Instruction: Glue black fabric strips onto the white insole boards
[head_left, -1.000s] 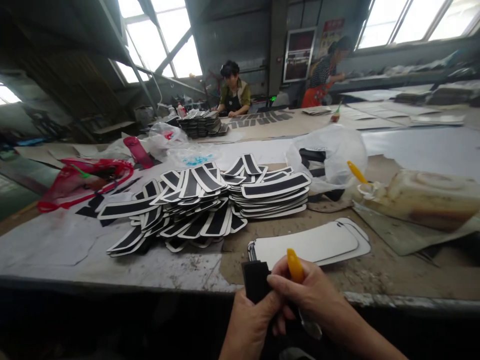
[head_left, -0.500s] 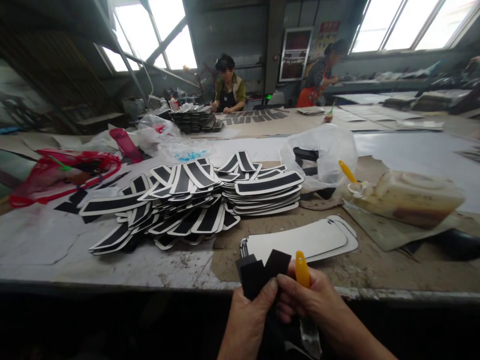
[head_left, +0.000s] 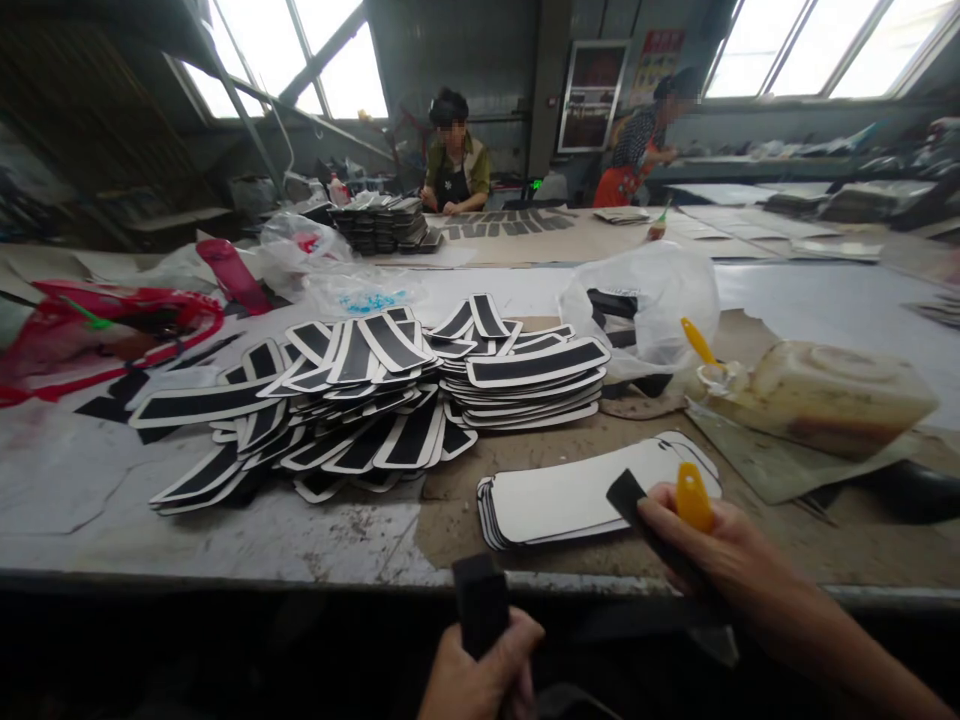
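Observation:
Low in front of the table edge, my left hand [head_left: 484, 665] is closed around black strips [head_left: 480, 598], their upper ends sticking up past the thumb. My right hand [head_left: 697, 540] pinches a single black strip [head_left: 628, 497] between thumb and fingers. That same hand also grips a brush with a yellow handle [head_left: 694, 497], its bristle end pointing down below the palm. Just beyond the right hand, a short stack of white curved pieces with dark edges [head_left: 559, 497] lies on brown board; the strip's tip overlaps its right part from my viewpoint.
White-rimmed pieces with black strips [head_left: 397, 440] form a large heap left of centre. To the right lies a murky plastic container [head_left: 832, 395] beside another yellow-handled brush [head_left: 699, 343]. Behind are a clear plastic bag [head_left: 675, 300] and a red bag [head_left: 45, 340]. Two people work farther back.
My hands have parted. The right hand has moved right and up toward the white stack with one black strip and the brush; the left has dropped slightly, keeping the other strips.

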